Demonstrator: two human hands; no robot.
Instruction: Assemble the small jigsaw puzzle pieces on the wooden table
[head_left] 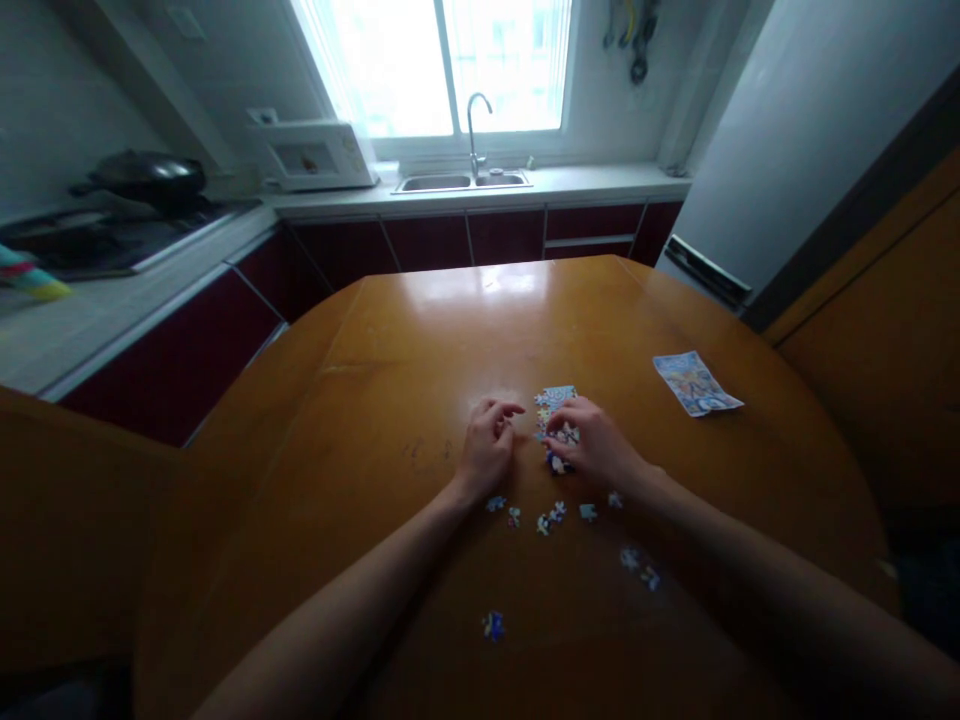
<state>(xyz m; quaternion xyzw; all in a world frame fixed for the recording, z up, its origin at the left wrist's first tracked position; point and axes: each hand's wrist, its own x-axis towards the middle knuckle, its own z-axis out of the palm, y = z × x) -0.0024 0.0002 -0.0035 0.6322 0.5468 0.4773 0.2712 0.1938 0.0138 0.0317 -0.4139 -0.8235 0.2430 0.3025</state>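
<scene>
A partly joined jigsaw puzzle [555, 396] lies on the wooden table, its right side partly covered by my right hand [592, 437]. The thumb and fingers of that hand are bent down onto the joined pieces, gripping at a puzzle piece whose outline is mostly hidden. Just left of the puzzle, my left hand [489, 440] rests on the table with loosely curled fingers, the index finger pointing toward the puzzle; I see nothing in it. Loose pieces lie nearer me, among them a pale one [588, 512], a white-and-dark one [544, 524] and a blue one [493, 626].
On the right of the table [420, 350] lies a creased picture sheet [696, 383]. Beyond the table are a counter with a sink [435, 183], a microwave [319, 155], and a stove with a wok [150, 175]. A fridge [795, 130] stands at the right.
</scene>
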